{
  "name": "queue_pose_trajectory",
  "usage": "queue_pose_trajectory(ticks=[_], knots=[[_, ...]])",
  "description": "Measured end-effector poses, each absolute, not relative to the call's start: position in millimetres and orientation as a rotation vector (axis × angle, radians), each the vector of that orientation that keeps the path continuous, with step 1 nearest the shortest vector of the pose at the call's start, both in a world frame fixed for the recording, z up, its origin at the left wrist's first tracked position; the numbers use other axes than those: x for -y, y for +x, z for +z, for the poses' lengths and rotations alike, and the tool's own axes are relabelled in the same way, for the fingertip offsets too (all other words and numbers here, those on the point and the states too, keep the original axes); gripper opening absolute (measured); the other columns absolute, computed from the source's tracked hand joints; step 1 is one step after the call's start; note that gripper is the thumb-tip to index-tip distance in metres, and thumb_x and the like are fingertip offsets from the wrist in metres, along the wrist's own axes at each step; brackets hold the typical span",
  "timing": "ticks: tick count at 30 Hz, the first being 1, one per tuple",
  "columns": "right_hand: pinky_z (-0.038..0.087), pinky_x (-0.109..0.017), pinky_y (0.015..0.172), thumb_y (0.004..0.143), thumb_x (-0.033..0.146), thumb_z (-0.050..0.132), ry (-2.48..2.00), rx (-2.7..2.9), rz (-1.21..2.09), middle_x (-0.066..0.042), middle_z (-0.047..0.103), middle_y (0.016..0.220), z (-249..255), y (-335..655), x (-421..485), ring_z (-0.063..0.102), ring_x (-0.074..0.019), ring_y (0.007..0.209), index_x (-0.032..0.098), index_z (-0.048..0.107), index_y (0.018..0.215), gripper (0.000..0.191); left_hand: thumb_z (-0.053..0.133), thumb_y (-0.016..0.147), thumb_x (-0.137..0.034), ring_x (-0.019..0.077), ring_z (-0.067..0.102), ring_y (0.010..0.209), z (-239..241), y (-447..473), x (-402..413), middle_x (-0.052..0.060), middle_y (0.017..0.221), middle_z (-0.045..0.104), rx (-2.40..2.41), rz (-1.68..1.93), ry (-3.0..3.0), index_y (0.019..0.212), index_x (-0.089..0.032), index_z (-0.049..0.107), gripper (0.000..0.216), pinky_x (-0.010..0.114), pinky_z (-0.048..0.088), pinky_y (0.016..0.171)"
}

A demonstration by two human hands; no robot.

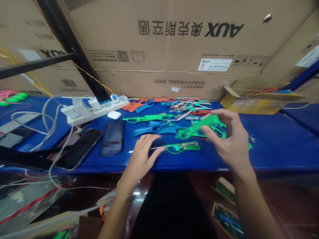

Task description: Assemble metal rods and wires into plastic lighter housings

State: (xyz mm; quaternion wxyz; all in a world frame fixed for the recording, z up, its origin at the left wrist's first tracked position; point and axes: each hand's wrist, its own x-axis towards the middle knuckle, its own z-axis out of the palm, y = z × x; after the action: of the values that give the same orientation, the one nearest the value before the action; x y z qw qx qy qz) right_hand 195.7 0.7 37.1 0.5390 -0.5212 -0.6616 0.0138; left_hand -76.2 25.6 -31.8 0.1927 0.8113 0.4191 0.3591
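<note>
My right hand (pixel 230 141) pinches a green plastic lighter shell half (pixel 203 125) between thumb and fingers, raised above the blue table and tilted. My left hand (pixel 143 152) rests at the barrel end of an open green lighter half (pixel 183 147) lying on the table. Its thin metal rod passes under my fingers and pokes out on the left; my palm hides part of it. Inside that half a wire and a pale inner part show. Behind lie a blue lighter shell (pixel 159 130) and a longer green shell (pixel 149 118).
Orange shells (pixel 136 105) and a pile of metal-rod lighter parts (pixel 190 108) lie at the back. A white power strip (pixel 99 109), an earphone case (pixel 114 115) and phones (pixel 78 149) are on the left. An open carton (pixel 254 104) stands back right, before a large cardboard box (pixel 161 43).
</note>
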Motion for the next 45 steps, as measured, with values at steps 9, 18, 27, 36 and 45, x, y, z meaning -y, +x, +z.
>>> queue_pose_trajectory(ticks=[9,18,27,36,45], knots=[[0.056,-0.042,0.098,0.086,0.033,0.079,-1.117,1.599,0.679,-0.005,0.075,0.114,-30,212,10,0.070,-0.0237,0.115,0.028,0.055,0.108,0.033,0.058,0.104,-0.028,0.0231,0.058,0.112,-32,-73,-25,0.003,0.116,0.074,-1.191,1.013,2.568,0.122,-0.026,0.066,0.020,0.046,0.034,0.107],[0.048,-0.052,0.107,0.094,0.043,0.070,-1.302,1.943,0.421,-0.006,0.072,0.123,-30,227,2,0.064,-0.0282,0.120,0.030,0.067,0.119,0.028,0.062,0.101,-0.027,0.0231,0.061,0.103,-30,-70,-24,0.001,0.104,0.076,-1.280,1.021,2.609,0.107,-0.026,0.073,0.012,0.051,0.030,0.110],[0.046,-0.055,0.111,0.099,0.041,0.061,-1.371,2.075,0.337,-0.007,0.070,0.130,-32,226,5,0.062,-0.0286,0.126,0.030,0.064,0.126,0.029,0.061,0.102,-0.030,0.0250,0.060,0.110,-31,-69,-25,0.003,0.111,0.075,-1.302,0.948,2.638,0.102,-0.026,0.072,0.011,0.053,0.031,0.111],[0.035,-0.056,0.121,0.103,0.038,0.055,-1.402,2.142,0.339,-0.006,0.066,0.138,-34,228,7,0.059,-0.0263,0.132,0.031,0.059,0.134,0.032,0.062,0.101,-0.031,0.0224,0.061,0.106,-32,-68,-26,0.002,0.111,0.075,-1.257,0.880,2.632,0.108,-0.024,0.071,0.013,0.049,0.034,0.109],[0.050,-0.049,0.109,0.105,0.036,0.051,-1.407,2.113,0.388,-0.007,0.066,0.137,-33,226,7,0.060,-0.0265,0.130,0.029,0.064,0.131,0.030,0.059,0.104,-0.030,0.0221,0.060,0.105,-33,-68,-27,0.004,0.114,0.073,-1.250,0.852,2.617,0.111,-0.024,0.070,0.015,0.046,0.038,0.103]])
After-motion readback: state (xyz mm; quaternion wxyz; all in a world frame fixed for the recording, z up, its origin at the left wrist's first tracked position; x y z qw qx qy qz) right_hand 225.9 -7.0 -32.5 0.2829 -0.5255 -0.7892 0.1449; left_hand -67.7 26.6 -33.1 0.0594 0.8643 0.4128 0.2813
